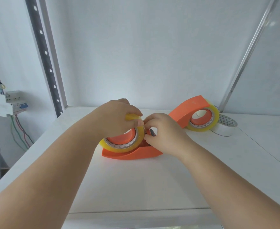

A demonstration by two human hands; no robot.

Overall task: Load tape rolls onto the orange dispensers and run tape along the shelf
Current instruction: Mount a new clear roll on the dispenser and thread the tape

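Observation:
An orange dispenser (132, 153) lies on the white shelf (136, 182) in the middle, with a yellowish clear tape roll (119, 146) seated on its hub. My left hand (117, 118) grips the top of that roll, fingers curled over its rim. My right hand (162, 131) pinches at the roll's edge beside the dispenser's dark cutter (152, 131); whether it holds the tape end is hidden. A second orange dispenser (187, 111) with its own tape roll (205, 121) stands at the back right.
A white tape roll with a triangle-patterned core (225, 126) lies behind the second dispenser. Metal shelf uprights rise at the left (45, 52) and right (248, 52). An electrical breaker box with wires (7, 104) hangs on the left wall.

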